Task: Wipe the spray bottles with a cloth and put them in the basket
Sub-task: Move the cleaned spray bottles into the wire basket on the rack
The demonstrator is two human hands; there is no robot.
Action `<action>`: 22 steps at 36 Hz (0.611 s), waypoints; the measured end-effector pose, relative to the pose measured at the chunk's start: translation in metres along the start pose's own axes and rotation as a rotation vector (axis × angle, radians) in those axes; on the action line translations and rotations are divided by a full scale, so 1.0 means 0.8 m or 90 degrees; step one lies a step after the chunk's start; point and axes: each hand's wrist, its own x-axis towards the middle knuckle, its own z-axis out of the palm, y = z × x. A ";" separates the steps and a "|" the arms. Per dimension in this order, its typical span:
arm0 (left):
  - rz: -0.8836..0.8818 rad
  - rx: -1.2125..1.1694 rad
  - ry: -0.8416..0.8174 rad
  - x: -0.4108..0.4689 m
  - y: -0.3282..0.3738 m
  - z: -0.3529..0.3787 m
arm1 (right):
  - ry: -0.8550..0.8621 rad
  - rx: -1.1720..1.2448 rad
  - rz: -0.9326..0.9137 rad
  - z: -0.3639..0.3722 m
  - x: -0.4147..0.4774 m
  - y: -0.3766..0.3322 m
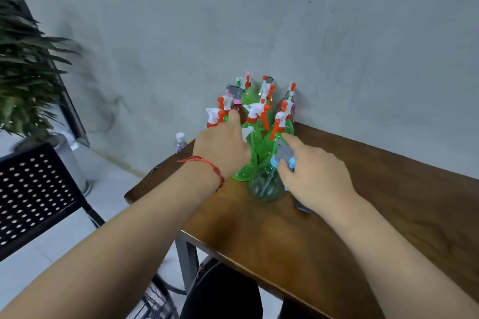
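Several spray bottles point(255, 116), mostly green with red and white trigger heads, stand crowded at the far corner of the brown wooden table point(388, 202). My left hand point(223, 149), a red string round its wrist, reaches into the cluster with a straight index finger against a reddish bottle point(239, 109); its other fingers are hidden. A clear bottle point(264, 184) with a grey and blue head stands at the front of the group. My right hand point(315, 176) grips that head. Something dark grey point(302, 206) lies partly hidden under my right wrist.
A small clear bottle with a white cap point(180, 140) stands beyond the table's left edge. On the left are a black perforated chair point(33, 189) and a potted plant point(23, 65). A dark wire frame point(153, 300) shows below the table. The grey wall is close behind the bottles.
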 end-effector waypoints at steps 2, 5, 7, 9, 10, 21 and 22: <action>-0.016 -0.021 -0.007 -0.012 0.003 -0.002 | 0.002 0.006 -0.007 -0.004 -0.011 0.003; -0.008 -0.031 -0.014 -0.028 0.003 -0.002 | 0.013 -0.001 -0.014 -0.008 -0.023 0.011; -0.006 -0.034 -0.006 -0.040 0.001 -0.003 | 0.021 -0.020 -0.022 -0.008 -0.029 0.020; -0.009 -0.042 0.000 -0.049 -0.003 -0.003 | 0.032 -0.037 -0.027 -0.003 -0.030 0.028; -0.012 -0.046 0.005 -0.056 -0.004 -0.004 | 0.033 -0.026 -0.031 -0.002 -0.031 0.032; -0.162 -0.044 0.075 -0.152 -0.036 -0.057 | 0.020 0.177 -0.135 0.012 -0.020 0.030; -0.179 -0.038 0.081 -0.165 -0.040 -0.066 | 0.020 0.201 -0.156 0.014 -0.018 0.023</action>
